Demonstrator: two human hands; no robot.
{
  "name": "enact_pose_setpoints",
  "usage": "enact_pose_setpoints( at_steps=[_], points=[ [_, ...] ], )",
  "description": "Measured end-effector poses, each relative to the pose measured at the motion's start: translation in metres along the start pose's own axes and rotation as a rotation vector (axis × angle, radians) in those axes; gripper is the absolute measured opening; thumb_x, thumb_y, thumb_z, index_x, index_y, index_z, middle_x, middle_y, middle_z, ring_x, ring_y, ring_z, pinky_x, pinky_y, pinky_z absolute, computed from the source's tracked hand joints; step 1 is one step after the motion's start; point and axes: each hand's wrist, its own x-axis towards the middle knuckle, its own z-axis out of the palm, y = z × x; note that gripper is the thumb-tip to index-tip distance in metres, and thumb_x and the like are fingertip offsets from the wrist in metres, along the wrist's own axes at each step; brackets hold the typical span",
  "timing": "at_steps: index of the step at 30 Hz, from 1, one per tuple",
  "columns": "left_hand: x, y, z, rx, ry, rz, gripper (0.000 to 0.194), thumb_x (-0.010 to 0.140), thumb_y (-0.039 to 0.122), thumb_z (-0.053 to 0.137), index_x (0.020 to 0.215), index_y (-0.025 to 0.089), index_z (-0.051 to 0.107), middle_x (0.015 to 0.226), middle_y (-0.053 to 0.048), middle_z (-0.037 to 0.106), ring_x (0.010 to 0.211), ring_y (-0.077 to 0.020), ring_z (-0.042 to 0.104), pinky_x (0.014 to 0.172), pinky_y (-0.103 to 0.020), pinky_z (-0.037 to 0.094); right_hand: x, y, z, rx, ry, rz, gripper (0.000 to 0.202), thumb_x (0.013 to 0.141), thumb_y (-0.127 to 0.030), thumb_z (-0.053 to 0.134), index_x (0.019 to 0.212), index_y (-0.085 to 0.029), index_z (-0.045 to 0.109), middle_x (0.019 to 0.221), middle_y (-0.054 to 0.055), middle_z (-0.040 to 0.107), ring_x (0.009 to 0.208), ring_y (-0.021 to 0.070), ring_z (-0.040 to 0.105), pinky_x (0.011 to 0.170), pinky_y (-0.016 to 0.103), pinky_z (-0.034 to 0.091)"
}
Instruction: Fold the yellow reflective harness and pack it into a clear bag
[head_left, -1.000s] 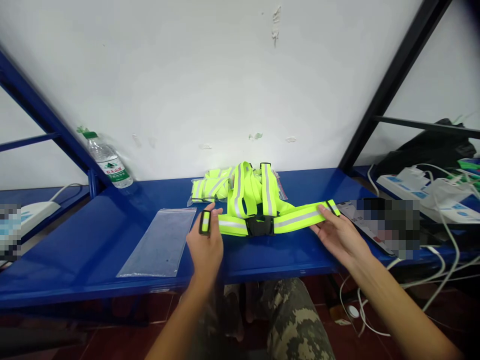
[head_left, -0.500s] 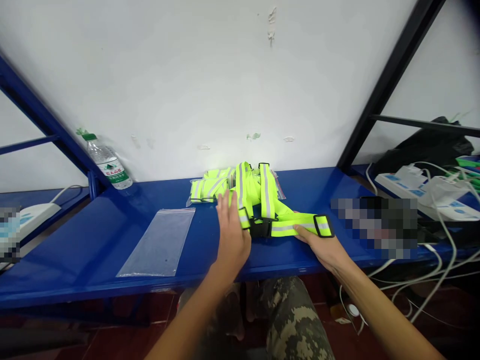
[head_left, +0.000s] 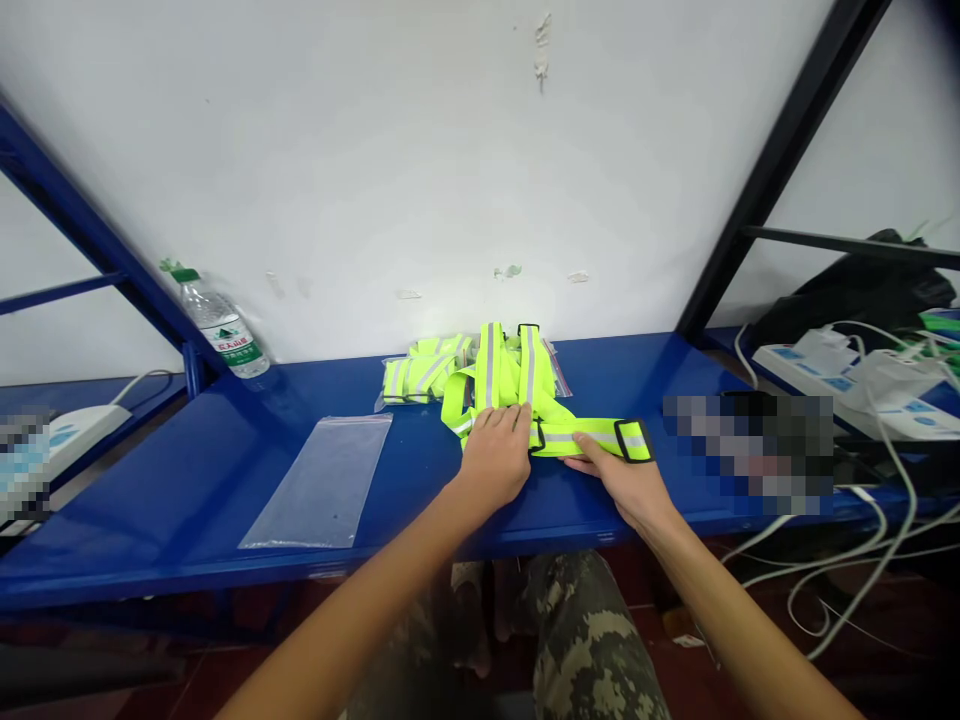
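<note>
A neon yellow reflective vest [head_left: 530,375] made of grey-striped straps lies partly folded on the blue tabletop [head_left: 420,500]. My left hand [head_left: 496,452] is closed over its lower straps, fingers curled down and covering the black buckle. To the right, my right hand [head_left: 626,480] pinches the waist strap, thumb on top and fingers beneath. A black slider shows near the strap's right end. Behind and to the left lie more folded yellow reflective straps [head_left: 424,372] in clear packaging. Left of my hands, a clear plastic zip bag [head_left: 319,485] lies flat.
A water bottle [head_left: 225,325] with a green cap leans at the back left by the blue frame post. A power strip [head_left: 847,385] with white cables stands on the right, near a black bag [head_left: 855,285]. A blurred-out object [head_left: 757,450] lies at the table's right.
My left hand has moved right and down onto the buckle area, its raised fingers now curled over the straps. My right hand and the strap end have shifted slightly left.
</note>
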Motion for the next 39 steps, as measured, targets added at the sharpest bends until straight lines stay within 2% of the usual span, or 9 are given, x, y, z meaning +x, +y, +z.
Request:
enact_pose_setpoints(
  at_steps=[4, 9, 12, 15, 22, 27, 30, 34, 39],
  points=[
    [0.002, 0.0, 0.002, -0.064, -0.025, -0.016, 0.055, 0.084, 0.016, 0.043, 0.138, 0.006, 0.047, 0.137, -0.02, 0.056, 0.126, -0.0299, 0.053, 0.109, -0.049, 0.036, 0.0, -0.003, 0.0, -0.276, 0.062, -0.131, 0.037, 0.066, -0.044, 0.081, 0.082, -0.015, 0.066, 0.069, 0.009, 0.071, 0.063, 0.0271, 0.07, 0.066, 0.042, 0.061],
    [-0.007, 0.003, 0.007, -0.115, -0.005, -0.022, 0.074, 0.083, 0.044, 0.051, 0.142, 0.001, 0.04, 0.145, -0.025, 0.046, 0.136, -0.0368, 0.041, 0.115, -0.054, 0.027, -0.006, -0.013, 0.01, -0.616, 0.192, -0.576, 0.015, 0.082, -0.033, 0.063, 0.09, -0.02, 0.06, 0.083, 0.008, 0.068, 0.074, 0.0229, 0.065, 0.067, 0.035, 0.054],
    [-0.009, -0.001, 0.018, -0.103, 0.022, 0.019, 0.074, 0.087, 0.053, 0.047, 0.142, 0.004, 0.04, 0.147, -0.025, 0.043, 0.138, -0.0393, 0.037, 0.114, -0.056, 0.026, -0.007, -0.013, 0.024, -0.787, 0.051, -0.91, 0.014, 0.082, -0.013, 0.052, 0.088, -0.021, 0.062, 0.087, 0.007, 0.064, 0.085, 0.023, 0.061, 0.078, 0.037, 0.052],
    [-0.01, -0.007, 0.029, -0.08, 0.081, 0.099, 0.064, 0.091, 0.041, 0.041, 0.143, 0.004, 0.036, 0.148, -0.025, 0.04, 0.142, -0.0376, 0.031, 0.115, -0.057, 0.024, -0.003, -0.008, 0.038, -0.907, -0.203, -1.064, 0.027, 0.08, -0.004, 0.048, 0.091, -0.021, 0.064, 0.096, 0.008, 0.065, 0.096, 0.0239, 0.06, 0.085, 0.038, 0.051],
    [-0.033, -0.008, 0.009, -0.113, 0.103, 0.207, 0.06, 0.094, 0.044, 0.046, 0.141, 0.009, 0.037, 0.144, -0.023, 0.047, 0.141, -0.0333, 0.036, 0.114, -0.055, 0.03, 0.004, -0.005, 0.043, -0.975, -0.319, -1.069, 0.024, 0.086, -0.007, 0.05, 0.093, -0.022, 0.067, 0.096, 0.008, 0.065, 0.092, 0.0223, 0.06, 0.081, 0.035, 0.052],
    [-0.062, -0.02, -0.011, -0.122, 0.345, 0.141, 0.028, 0.093, 0.032, 0.054, 0.117, 0.019, 0.058, 0.117, -0.012, 0.065, 0.118, -0.0267, 0.058, 0.107, -0.05, 0.043, 0.0, -0.008, 0.045, -1.112, -0.273, -1.123, 0.023, 0.086, -0.009, 0.052, 0.094, -0.02, 0.07, 0.09, 0.008, 0.063, 0.086, 0.0221, 0.056, 0.072, 0.033, 0.049],
    [-0.064, -0.028, -0.015, -0.1, 0.438, 0.042, 0.03, 0.09, 0.037, 0.059, 0.114, 0.018, 0.058, 0.114, -0.013, 0.062, 0.11, -0.026, 0.059, 0.095, -0.043, 0.052, -0.002, -0.008, 0.053, -1.306, -0.204, -1.192, 0.022, 0.088, -0.01, 0.053, 0.092, -0.02, 0.072, 0.082, 0.009, 0.06, 0.08, 0.0225, 0.052, 0.064, 0.033, 0.045],
    [-0.053, -0.032, -0.02, 0.008, 0.316, 0.137, 0.027, 0.094, 0.032, 0.052, 0.116, 0.017, 0.059, 0.113, -0.013, 0.061, 0.105, -0.0262, 0.058, 0.09, -0.043, 0.053, -0.003, -0.011, 0.058, -1.494, -0.279, -1.188, 0.018, 0.088, -0.011, 0.054, 0.092, -0.017, 0.07, 0.087, 0.011, 0.061, 0.083, 0.025, 0.053, 0.067, 0.036, 0.045],
    [-0.047, -0.037, -0.019, 0.02, 0.277, 0.09, 0.023, 0.092, 0.036, 0.055, 0.094, 0.015, 0.063, 0.11, -0.013, 0.061, 0.103, -0.0279, 0.058, 0.088, -0.045, 0.053, -0.007, -0.016, 0.046, -1.373, -0.493, -1.15, 0.029, 0.096, -0.028, 0.049, 0.117, -0.016, 0.065, 0.108, 0.013, 0.061, 0.104, 0.028, 0.053, 0.089, 0.044, 0.05]
  ],
)
